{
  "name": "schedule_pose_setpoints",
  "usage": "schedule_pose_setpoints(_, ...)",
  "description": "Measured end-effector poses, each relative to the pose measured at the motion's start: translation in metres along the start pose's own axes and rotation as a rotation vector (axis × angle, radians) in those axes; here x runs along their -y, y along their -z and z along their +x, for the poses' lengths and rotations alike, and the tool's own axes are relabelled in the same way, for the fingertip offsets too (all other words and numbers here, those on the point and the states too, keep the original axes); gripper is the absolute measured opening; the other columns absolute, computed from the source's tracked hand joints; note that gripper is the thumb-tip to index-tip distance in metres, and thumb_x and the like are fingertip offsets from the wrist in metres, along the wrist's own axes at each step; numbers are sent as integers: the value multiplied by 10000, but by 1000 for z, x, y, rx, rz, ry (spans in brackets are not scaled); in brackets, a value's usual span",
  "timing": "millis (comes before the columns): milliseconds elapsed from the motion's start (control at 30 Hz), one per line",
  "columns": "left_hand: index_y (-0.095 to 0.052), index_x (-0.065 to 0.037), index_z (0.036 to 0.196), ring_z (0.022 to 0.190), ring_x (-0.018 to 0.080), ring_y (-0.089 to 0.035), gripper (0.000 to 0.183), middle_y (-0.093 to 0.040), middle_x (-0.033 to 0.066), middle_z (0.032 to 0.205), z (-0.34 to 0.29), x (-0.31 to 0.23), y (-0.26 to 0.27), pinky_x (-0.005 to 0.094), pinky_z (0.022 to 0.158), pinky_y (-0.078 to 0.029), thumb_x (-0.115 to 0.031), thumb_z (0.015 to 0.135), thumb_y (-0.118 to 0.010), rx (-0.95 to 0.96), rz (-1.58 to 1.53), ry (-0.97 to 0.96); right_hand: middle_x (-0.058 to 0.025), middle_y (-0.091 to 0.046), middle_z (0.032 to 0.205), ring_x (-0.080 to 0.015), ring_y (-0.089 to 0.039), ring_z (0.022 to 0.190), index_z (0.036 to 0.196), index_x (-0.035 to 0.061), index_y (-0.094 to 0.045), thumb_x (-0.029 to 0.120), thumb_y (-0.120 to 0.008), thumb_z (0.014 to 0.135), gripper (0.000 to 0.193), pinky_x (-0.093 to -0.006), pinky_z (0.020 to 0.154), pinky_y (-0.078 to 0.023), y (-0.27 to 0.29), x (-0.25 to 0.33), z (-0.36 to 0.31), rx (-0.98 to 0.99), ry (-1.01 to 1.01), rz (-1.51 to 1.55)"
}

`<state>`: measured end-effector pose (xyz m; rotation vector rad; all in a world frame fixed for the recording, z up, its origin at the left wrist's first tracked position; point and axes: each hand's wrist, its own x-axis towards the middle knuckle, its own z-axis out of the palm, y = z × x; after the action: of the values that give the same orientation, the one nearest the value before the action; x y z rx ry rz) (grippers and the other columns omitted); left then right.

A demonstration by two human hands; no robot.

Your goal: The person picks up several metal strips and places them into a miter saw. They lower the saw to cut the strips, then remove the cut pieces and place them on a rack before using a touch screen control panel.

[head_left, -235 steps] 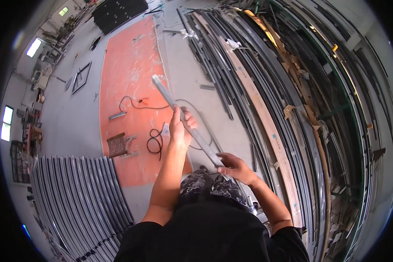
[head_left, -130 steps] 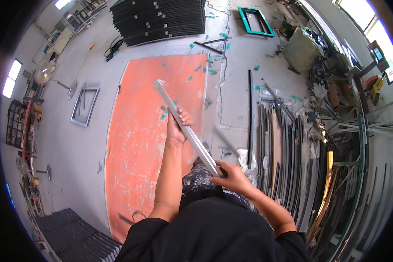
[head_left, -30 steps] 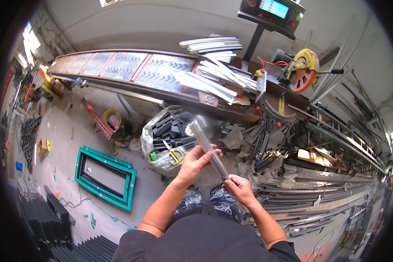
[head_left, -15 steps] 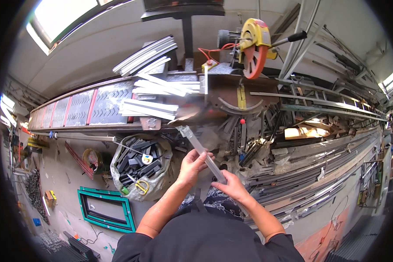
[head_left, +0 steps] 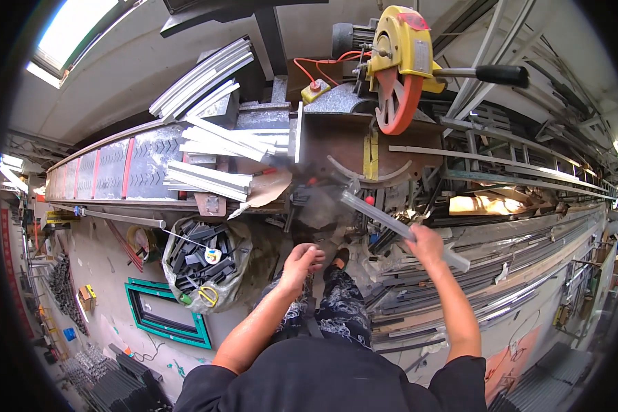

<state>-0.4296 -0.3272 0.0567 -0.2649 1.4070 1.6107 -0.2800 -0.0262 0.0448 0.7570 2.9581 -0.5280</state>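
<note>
A grey metal profile in clear plastic film slants over the right side of the bench front. My right hand is closed around it toward its lower right end. My left hand is in front of my body, its fingers loosely curled and apart, with nothing seen in them. Beyond both hands stands a yellow cut-off saw with an orange wheel and a black-gripped handle. Several short white profiles lie in piles on the bench to the left of the saw.
A sack of dark offcuts stands on the floor at left, with yellow-handled scissors on top. Beside it lies a green-edged frame. Long metal bars are stacked at right. A long profile extends right from the saw.
My left hand has let go of the wrapped profile. My right hand has carried it forward and to the right. The view has shifted closer to the saw.
</note>
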Motion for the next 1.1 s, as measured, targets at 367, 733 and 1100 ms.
schedule_pose_setpoints(367,-515,-16,1067,848,161,-605,220,-610,96,944,72,-29,80,266,727,-496,-194,942,-482,-190,-32,114,-96,-594,727,-319,-597,699,762,102,-555,248,-715,649,244,-438,603,-466,-47,-8,200,160,126,-117)
schedule_pose_setpoints(733,-521,-16,1081,836,151,-602,234,-612,81,926,123,-75,105,254,731,-480,-200,940,-486,-83,132,169,-63,-612,757,-259,-624,771,789,110,-556,251,-727,648,263,-396,640,-500,-87,62,277,188,322,-152)
schedule_pose_setpoints(1100,-536,1,1055,852,129,-585,240,-618,63,909,125,-69,30,264,782,-454,-206,950,-474,66,294,74,-57,-534,795,-247,-524,824,799,110,-555,309,-714,662,289,-377,708,-395,-107,48,325,-91,374,-107)
